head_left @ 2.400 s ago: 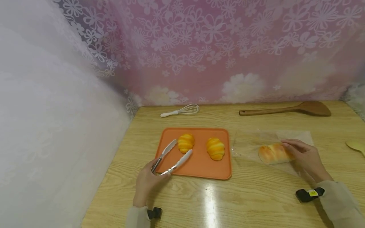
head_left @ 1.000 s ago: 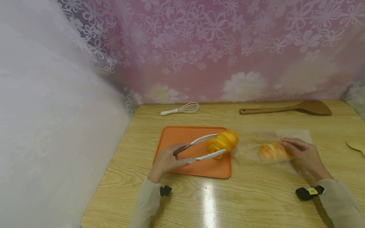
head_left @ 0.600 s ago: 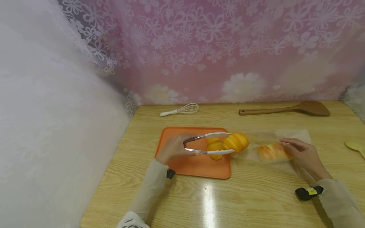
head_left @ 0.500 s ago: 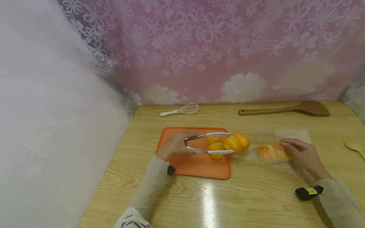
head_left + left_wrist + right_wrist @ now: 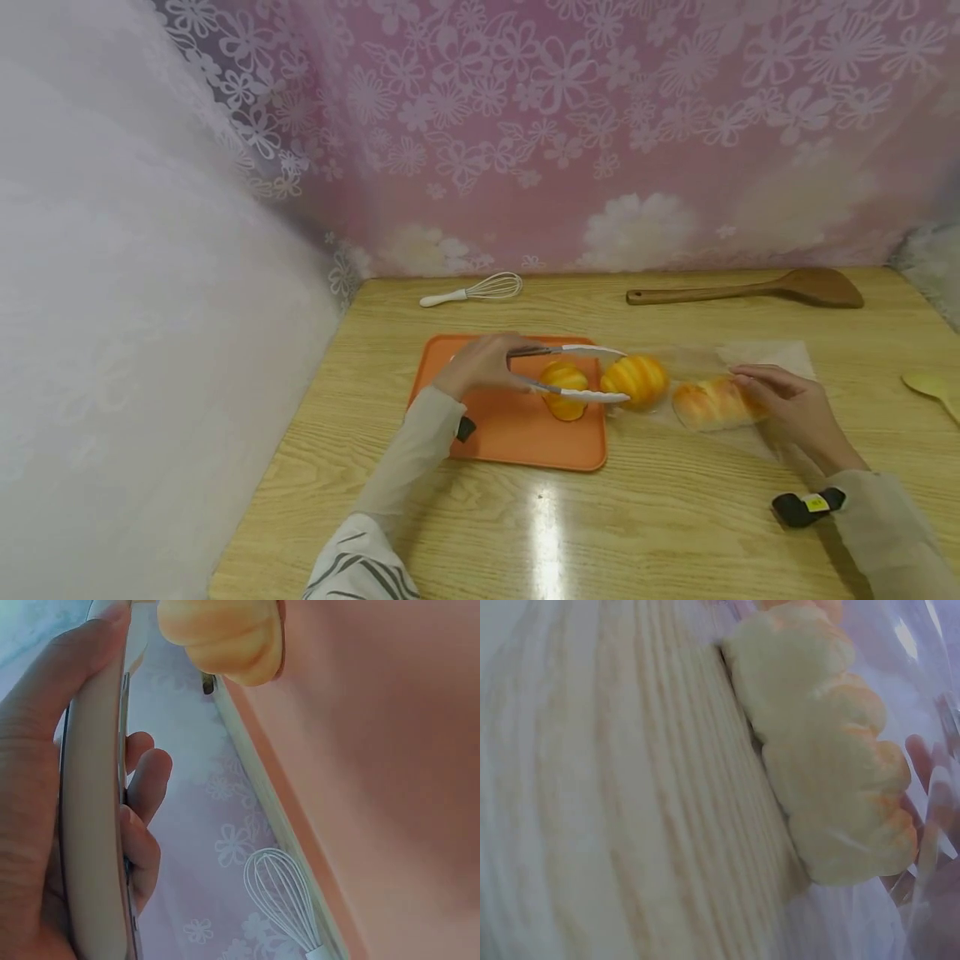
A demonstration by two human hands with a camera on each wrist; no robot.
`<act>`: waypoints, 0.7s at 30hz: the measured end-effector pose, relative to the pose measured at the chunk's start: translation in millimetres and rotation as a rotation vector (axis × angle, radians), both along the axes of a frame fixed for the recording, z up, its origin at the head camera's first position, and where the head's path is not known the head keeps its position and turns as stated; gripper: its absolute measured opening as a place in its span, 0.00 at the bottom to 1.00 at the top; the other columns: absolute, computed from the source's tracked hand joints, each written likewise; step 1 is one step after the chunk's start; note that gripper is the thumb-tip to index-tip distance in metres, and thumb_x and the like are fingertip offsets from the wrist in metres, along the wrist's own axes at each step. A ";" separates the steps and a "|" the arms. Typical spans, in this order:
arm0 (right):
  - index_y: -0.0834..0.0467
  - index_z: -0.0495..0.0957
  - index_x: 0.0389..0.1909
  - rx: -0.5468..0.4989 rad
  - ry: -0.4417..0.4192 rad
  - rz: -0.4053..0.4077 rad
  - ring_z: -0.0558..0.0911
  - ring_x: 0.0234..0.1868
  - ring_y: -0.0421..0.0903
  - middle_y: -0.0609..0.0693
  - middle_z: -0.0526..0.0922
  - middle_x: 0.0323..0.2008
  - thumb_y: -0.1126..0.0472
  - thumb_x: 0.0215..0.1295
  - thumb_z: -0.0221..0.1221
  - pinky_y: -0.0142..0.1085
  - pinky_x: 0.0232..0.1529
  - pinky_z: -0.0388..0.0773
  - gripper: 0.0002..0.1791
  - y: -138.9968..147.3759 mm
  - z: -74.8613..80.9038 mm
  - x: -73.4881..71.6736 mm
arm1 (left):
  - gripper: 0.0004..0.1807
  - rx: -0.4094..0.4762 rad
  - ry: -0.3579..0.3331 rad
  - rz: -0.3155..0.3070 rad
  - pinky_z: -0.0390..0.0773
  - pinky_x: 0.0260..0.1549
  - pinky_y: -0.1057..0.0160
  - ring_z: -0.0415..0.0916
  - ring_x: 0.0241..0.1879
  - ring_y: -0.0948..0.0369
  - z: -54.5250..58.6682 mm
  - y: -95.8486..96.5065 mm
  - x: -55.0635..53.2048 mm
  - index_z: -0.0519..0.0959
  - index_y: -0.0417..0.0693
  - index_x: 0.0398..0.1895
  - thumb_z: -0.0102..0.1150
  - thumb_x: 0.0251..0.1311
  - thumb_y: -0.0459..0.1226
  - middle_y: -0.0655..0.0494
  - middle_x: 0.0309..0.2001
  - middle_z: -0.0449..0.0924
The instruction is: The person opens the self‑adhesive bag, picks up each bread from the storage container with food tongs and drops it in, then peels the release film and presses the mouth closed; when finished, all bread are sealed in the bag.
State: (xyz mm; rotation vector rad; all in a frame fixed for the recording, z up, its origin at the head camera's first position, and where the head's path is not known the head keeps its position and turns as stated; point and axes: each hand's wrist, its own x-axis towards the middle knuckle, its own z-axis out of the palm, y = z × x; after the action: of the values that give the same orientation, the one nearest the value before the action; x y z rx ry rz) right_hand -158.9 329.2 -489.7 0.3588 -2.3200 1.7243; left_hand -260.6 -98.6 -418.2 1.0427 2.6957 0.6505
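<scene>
My left hand (image 5: 483, 367) grips metal tongs with pale scalloped tips (image 5: 588, 396) over the orange tray (image 5: 517, 437). The tips flank the left part of a striped yellow croissant (image 5: 641, 383), just past the tray's right edge at the left end of a clear plastic bag (image 5: 787, 354). A second croissant (image 5: 564, 387) lies on the tray below the tongs. Inside the bag, right of the first croissant, is a browned, lobed bread loaf (image 5: 708, 404). My right hand (image 5: 798, 412) pinches the bag at the loaf's right end. Through plastic, the loaf (image 5: 221, 634)-like croissant aside, the right wrist view shows the loaf's pale underside (image 5: 817, 750).
Behind the tray lies a white whisk (image 5: 491, 287). A wooden spatula (image 5: 802, 287) lies at the back right, and a yellow spoon (image 5: 930, 385) at the right edge. A floral curtain (image 5: 480, 150) stands behind the wooden table (image 5: 480, 533).
My left hand carries the tongs and a croissant from the tray's left half rightward to the bag's left end. My right hand stays on the bag.
</scene>
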 end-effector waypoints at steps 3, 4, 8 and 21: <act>0.70 0.79 0.53 0.049 0.007 -0.029 0.79 0.48 0.23 0.27 0.83 0.47 0.73 0.70 0.52 0.14 0.46 0.73 0.14 -0.1 -0.6 -0.5 | 0.35 -0.042 0.067 -0.007 0.80 0.42 0.60 0.79 0.52 0.60 1.7 5.3 -2.5 0.71 0.81 0.63 0.71 0.47 0.59 0.68 0.60 0.77; 0.70 0.79 0.53 0.074 0.011 -0.037 0.79 0.49 0.22 0.26 0.82 0.47 0.73 0.70 0.53 0.13 0.47 0.72 0.14 -0.1 -0.8 -0.7 | 0.36 -0.064 0.091 -0.008 0.80 0.42 0.60 0.79 0.53 0.60 2.4 7.0 -3.1 0.71 0.80 0.63 0.72 0.48 0.58 0.68 0.61 0.77; 0.72 0.78 0.53 0.096 0.016 -0.049 0.78 0.50 0.22 0.25 0.82 0.47 0.72 0.70 0.53 0.13 0.47 0.72 0.14 -0.9 -1.2 -1.5 | 0.38 -0.146 0.154 0.001 0.81 0.43 0.59 0.78 0.55 0.59 5.5 12.9 -3.6 0.72 0.70 0.66 0.73 0.49 0.53 0.62 0.63 0.76; 0.69 0.79 0.53 0.075 0.005 -0.060 0.80 0.46 0.22 0.25 0.83 0.45 0.72 0.69 0.53 0.14 0.44 0.73 0.15 0.8 -4.0 -2.7 | 0.42 -0.216 0.131 0.080 0.81 0.46 0.59 0.77 0.57 0.60 3.8 29.3 8.6 0.68 0.70 0.69 0.70 0.48 0.61 0.62 0.66 0.73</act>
State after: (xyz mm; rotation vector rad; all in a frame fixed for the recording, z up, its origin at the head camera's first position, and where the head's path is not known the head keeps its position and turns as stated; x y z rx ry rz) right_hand -161.6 330.0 -493.7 0.3025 -2.3714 1.6105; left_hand -252.0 -69.2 -414.4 0.9578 2.8535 0.3023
